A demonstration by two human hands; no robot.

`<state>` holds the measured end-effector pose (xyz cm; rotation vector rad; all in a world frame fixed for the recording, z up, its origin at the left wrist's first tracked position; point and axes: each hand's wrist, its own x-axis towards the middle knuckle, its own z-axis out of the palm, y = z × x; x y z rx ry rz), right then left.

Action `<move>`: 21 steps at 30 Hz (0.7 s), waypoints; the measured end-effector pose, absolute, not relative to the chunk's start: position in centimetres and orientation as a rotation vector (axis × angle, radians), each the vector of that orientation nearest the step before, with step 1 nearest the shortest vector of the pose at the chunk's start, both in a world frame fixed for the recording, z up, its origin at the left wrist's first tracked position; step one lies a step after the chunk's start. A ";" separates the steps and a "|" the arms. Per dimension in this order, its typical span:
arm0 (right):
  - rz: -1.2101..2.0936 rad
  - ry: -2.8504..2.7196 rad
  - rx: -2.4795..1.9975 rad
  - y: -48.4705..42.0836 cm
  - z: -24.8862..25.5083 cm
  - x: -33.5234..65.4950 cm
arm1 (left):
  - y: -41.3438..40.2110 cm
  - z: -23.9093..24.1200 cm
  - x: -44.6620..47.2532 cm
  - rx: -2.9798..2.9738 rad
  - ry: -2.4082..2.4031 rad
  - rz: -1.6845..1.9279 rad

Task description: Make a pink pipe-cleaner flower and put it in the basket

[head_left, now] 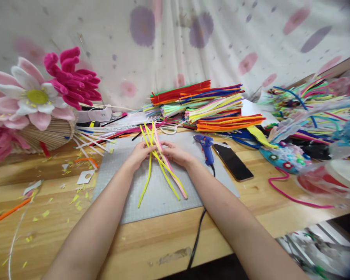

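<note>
Several yellow pipe cleaners (164,166) and a pink pipe cleaner (160,147) cross one another above the grey cutting mat (128,206). My left hand (142,153) pinches the yellow strands near where they cross, with one hanging down toward me. From the other side, my right hand (175,153) closes its fingers round the pink strand and the yellow ones beside it. The lower ends fan out over the mat. Parts of the strands are hidden behind my fingers.
A blue glue gun (206,148) and a black phone (234,161) lie right of my hands. Bundles of coloured pipe cleaners (216,109) are piled behind. Fuzzy flowers (36,95) stand at left, with yellow scraps (76,198) nearby. A black cord (198,233) crosses the table edge.
</note>
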<state>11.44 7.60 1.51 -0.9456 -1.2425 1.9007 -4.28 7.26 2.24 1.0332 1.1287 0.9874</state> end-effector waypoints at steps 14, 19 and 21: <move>1.947 -1.103 -0.963 8.1 1.9 11.4 | 6.8 10.2 -11.4 1.189 1.416 1.081; 1.865 -1.089 -1.064 8.0 3.1 11.5 | 4.9 12.5 -10.3 2.043 2.274 0.813; 1.770 -1.092 -1.098 8.2 3.7 11.7 | 5.3 11.3 -9.4 2.226 2.170 0.562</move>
